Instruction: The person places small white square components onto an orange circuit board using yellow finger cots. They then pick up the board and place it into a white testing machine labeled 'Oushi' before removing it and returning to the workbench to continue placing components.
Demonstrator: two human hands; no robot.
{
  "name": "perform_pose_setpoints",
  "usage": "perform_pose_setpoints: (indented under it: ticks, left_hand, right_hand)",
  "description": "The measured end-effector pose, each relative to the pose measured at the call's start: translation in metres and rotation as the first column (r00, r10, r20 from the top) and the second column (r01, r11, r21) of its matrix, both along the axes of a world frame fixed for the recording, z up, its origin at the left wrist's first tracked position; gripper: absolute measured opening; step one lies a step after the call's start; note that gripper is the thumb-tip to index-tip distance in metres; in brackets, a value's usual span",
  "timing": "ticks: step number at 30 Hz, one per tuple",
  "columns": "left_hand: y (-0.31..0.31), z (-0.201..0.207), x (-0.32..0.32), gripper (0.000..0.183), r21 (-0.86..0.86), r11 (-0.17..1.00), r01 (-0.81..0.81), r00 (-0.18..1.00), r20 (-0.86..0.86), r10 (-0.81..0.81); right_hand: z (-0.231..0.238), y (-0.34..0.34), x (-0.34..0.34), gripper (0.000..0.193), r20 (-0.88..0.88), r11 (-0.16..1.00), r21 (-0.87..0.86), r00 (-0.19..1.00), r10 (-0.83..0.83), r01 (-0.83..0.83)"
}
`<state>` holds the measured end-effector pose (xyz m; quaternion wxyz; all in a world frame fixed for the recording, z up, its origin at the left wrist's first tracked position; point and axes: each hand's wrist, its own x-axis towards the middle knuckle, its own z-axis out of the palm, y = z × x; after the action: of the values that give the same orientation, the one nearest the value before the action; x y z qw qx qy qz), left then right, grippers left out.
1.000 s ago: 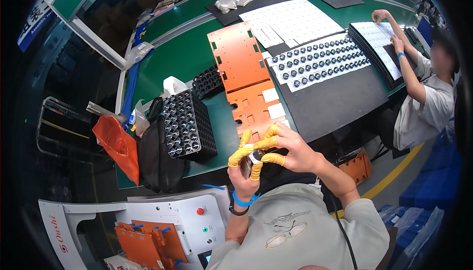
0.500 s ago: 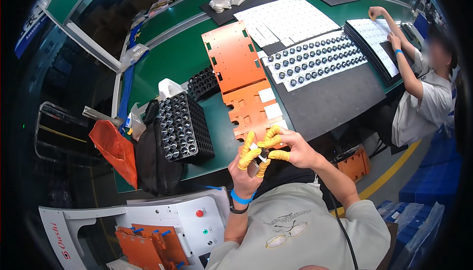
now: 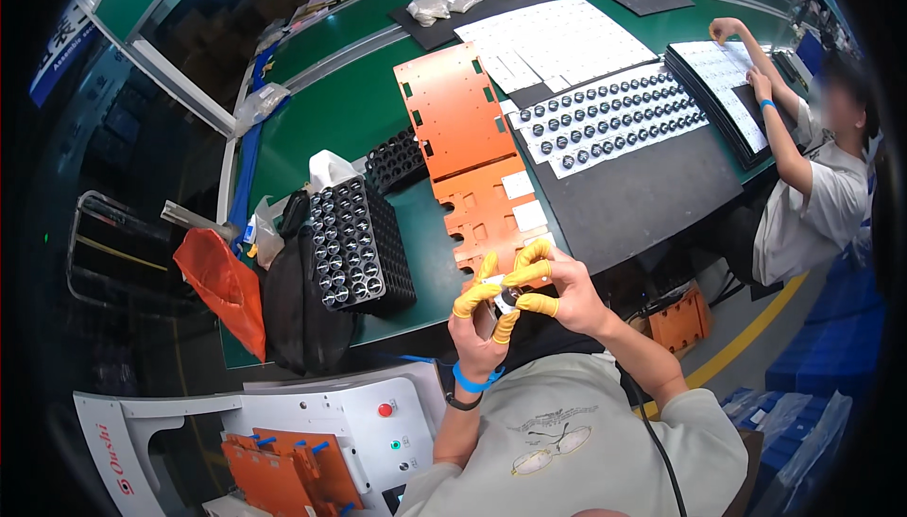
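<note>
Left hand (image 3: pixel 478 338), right hand (image 3: pixel 579 301) pinching black-and-white part (image 3: pixel 511 298), fingers (image 3: pixel 539 305) nearly closed; probably weighing little, feeling stiff, gripping best by sides.

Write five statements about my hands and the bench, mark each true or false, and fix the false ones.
1. The left hand and right hand both touch a small black-and-white item. True.
2. The finger covers are blue. False: the finger covers are yellow.
3. On the green table, orange panels lie right of the larger black rack. True.
4. The orange-red bag is right of that rack. False: the bag is left of it.
5. A blue band circles the left wrist. True.
</note>
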<state>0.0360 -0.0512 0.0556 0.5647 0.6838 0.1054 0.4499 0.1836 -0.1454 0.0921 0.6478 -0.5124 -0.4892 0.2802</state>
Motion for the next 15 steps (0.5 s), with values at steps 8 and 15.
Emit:
perform_pose_setpoints:
  ticks: [8, 15]
  left_hand:
    - [-0.007, 0.017, -0.007, 0.04, -0.79, 0.481, 0.38, 0.922, 0.284, -0.261]
    - [0.013, 0.025, -0.014, 0.042, -0.535, 0.84, 0.093, 0.967, -0.153, -0.205]
  right_hand:
    - [0.009, 0.007, -0.008, 0.043, 0.549, 0.947, 0.229, 0.774, -0.317, 0.226]
    - [0.008, 0.016, 0.01, 0.033, 0.749, 0.925, 0.332, 0.543, -0.379, 0.187]
